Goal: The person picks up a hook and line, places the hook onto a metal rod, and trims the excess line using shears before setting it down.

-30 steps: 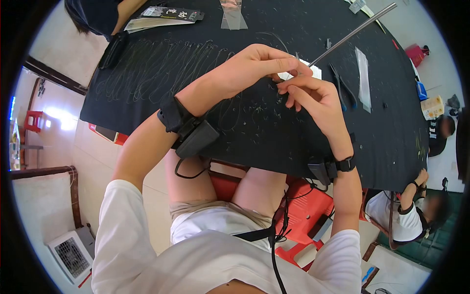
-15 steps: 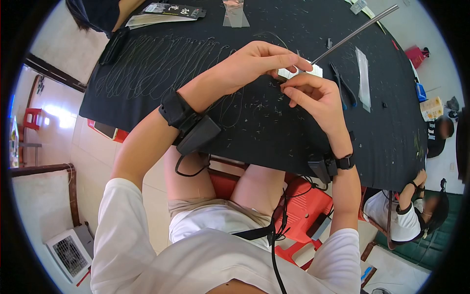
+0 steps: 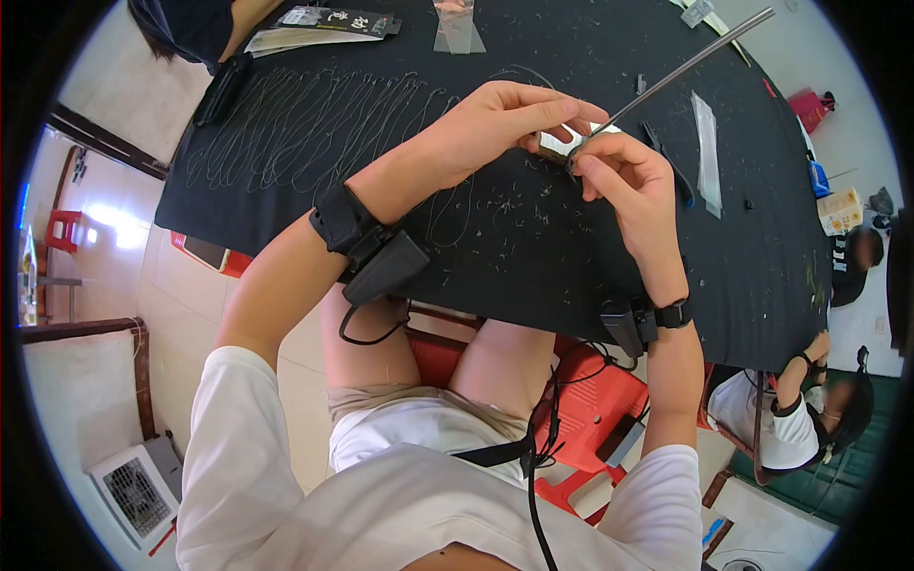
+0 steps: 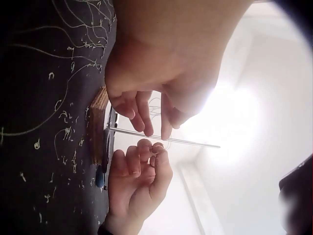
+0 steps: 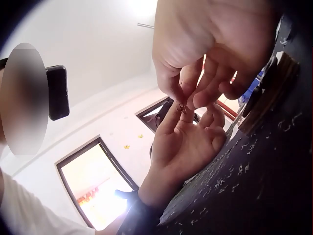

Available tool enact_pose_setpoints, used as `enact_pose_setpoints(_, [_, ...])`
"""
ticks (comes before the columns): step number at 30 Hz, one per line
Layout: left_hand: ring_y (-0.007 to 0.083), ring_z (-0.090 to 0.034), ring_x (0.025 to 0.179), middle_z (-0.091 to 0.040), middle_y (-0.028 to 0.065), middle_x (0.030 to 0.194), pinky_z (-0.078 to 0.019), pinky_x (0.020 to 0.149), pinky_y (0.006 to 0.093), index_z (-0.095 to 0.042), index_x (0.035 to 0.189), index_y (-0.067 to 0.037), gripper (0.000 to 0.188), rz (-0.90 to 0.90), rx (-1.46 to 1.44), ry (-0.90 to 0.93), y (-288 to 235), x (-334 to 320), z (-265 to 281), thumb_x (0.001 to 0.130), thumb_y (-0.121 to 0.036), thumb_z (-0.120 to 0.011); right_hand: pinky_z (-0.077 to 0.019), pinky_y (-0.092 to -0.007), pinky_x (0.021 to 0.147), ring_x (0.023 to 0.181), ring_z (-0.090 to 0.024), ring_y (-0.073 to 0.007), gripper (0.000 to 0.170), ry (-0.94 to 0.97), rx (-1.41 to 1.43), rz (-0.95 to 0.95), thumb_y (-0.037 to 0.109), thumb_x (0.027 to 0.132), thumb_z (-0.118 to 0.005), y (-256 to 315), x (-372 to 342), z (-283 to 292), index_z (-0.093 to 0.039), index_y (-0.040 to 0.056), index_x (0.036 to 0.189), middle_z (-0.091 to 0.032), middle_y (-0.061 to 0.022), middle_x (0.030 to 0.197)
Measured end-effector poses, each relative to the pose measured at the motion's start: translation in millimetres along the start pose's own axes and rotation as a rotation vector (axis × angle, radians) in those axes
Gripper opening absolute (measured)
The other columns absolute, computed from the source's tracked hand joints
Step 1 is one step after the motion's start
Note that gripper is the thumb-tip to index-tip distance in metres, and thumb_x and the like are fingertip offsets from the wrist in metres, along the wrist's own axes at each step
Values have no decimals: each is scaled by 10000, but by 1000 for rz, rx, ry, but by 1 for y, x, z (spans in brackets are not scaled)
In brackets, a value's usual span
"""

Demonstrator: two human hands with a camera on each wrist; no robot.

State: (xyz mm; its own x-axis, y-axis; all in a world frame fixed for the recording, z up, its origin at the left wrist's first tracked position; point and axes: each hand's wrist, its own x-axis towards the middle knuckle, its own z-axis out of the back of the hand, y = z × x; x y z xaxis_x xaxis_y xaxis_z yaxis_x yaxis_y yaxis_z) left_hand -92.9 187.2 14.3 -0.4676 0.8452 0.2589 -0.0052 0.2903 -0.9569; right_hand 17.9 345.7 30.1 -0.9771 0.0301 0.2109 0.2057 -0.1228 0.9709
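Observation:
A thin metal rod [image 3: 690, 64] rises from a wooden block [image 4: 98, 122] with a bright white top. Beside the rod, my left hand [image 3: 524, 116] reaches in from the left, its fingertips right at the rod and thumb and forefinger closed on thin line. My right hand [image 3: 630, 181] is just below and right of it, pinching a fine loop of line [image 4: 168, 144] between thumb and forefinger. A tiny coppery piece [image 5: 181, 106] shows where the fingertips of both hands meet in the right wrist view. Most of the line is hidden by fingers.
Looped lines [image 3: 286, 133] lie in a row on the black tablecloth [image 3: 495, 266]. Pliers [image 3: 683, 181] with blue handles are partly behind my right hand. Clear plastic strips [image 3: 706, 157] and a printed packet [image 3: 328, 24] lie farther off. Line clippings are scattered about. Other people sit around the table.
My right hand has moved slightly right and away from the left hand, uncovering more of the block's white top. The left hand has hardly moved; its fingers are a little more spread.

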Motion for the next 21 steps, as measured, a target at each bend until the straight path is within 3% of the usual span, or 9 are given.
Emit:
enact_pose_setpoints(4, [75, -502, 825, -606, 22, 920, -374, 662, 180, -600, 1107, -59, 317, 51, -11, -48, -2, -1, -2, 910, -262, -458, -421, -181, 555, 637, -530, -62, 108, -40, 75, 22, 80, 812, -604, -4, 0, 2, -616, 8, 893, -609, -38, 782])
enact_pose_setpoints(9, [70, -494, 755, -600, 11, 837, -373, 643, 192, -634, 1027, -43, 307, 94, 81, -42, -2, 0, -2, 845, -283, -573, -383, -179, 524, 593, -490, -56, 117, -145, 192, 65, 92, 815, -603, -8, 1, 5, -613, 12, 901, -598, -33, 749])
enact_pose_setpoints(15, [67, -503, 715, -616, 11, 823, -383, 641, 201, -653, 925, -40, 235, 117, 50, -24, -4, -2, -4, 806, -241, -628, -368, -180, 515, 587, -483, -53, 119, -150, 172, 59, 97, 817, -603, -9, 2, 6, -613, 12, 900, -596, -27, 744])
enact_pose_setpoints(21, [69, -526, 738, -622, 16, 836, -400, 661, 208, -651, 918, -40, 200, 108, 49, -15, -2, -2, -2, 802, -201, -634, -369, -178, 516, 588, -485, -49, 120, -148, 156, 57, 103, 818, -604, -9, 2, 6, -613, 15, 900, -596, -22, 745])
